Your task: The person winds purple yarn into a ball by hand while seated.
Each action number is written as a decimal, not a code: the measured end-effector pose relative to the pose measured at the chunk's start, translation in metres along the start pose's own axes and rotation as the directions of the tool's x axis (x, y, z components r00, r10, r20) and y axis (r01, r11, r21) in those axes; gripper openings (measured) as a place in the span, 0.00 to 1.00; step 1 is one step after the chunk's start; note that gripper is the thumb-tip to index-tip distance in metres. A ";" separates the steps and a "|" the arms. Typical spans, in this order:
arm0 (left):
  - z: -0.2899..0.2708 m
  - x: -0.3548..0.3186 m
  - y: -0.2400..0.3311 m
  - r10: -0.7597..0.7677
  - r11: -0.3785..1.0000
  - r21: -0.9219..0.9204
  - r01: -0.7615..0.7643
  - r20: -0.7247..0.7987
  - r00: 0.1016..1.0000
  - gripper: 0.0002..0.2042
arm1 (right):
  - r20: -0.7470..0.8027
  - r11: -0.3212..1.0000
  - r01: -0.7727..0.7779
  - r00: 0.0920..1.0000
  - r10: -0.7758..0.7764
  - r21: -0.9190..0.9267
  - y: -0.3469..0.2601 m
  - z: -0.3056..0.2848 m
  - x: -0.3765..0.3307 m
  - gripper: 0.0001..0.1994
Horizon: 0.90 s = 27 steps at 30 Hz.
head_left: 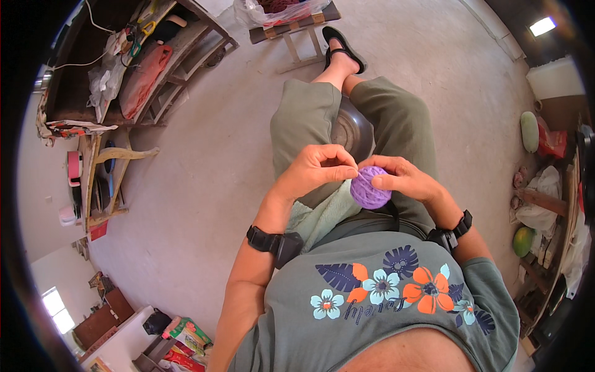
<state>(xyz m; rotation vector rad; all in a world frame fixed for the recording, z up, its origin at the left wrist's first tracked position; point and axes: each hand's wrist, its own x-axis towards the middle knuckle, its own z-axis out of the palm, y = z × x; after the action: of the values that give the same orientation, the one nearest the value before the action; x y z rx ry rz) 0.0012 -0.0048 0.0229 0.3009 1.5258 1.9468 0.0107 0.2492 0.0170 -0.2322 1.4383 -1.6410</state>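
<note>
A ball of purple yarn (370, 192) sits above my lap, wound in crossing strands. My right hand (404, 177) grips it from the right, thumb across its front and fingers over its top. Just left of the ball, my left hand (322, 166) is closed in a pinch, thumb against forefinger, on what looks like a thin yarn strand running to the ball. A pale green cloth (319, 217) lies on my lap beneath the left wrist.
Between my legs is a dark, round, shiny object (352, 133). Ahead stands a small stool (297, 28) with a plastic bag on it. Wooden shelving (180, 68) with bags and scissors is at the left. Along the right wall lie green melons (529, 131) and plastic bags (542, 198).
</note>
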 end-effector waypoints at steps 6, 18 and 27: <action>-0.002 0.002 -0.016 -0.045 0.996 -0.083 0.037 -0.096 0.994 0.06 | -0.034 0.905 0.229 0.972 -0.233 0.358 -0.012 0.005 -0.004 0.29; 0.010 -0.003 -0.011 -0.187 0.982 0.033 0.185 0.100 0.977 0.10 | -0.447 0.936 0.348 0.847 -0.289 0.054 -0.024 -0.001 0.011 0.30; 0.003 -0.002 0.006 -0.042 0.994 -0.101 0.046 0.042 0.998 0.05 | -0.304 0.974 0.181 0.928 -0.215 -0.136 -0.003 0.006 0.008 0.22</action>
<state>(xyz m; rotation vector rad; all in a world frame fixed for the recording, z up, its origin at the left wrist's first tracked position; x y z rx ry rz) 0.0026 -0.0044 0.0295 0.2583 1.3909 1.9653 0.0085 0.2390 0.0186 -0.1834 1.7972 -1.8291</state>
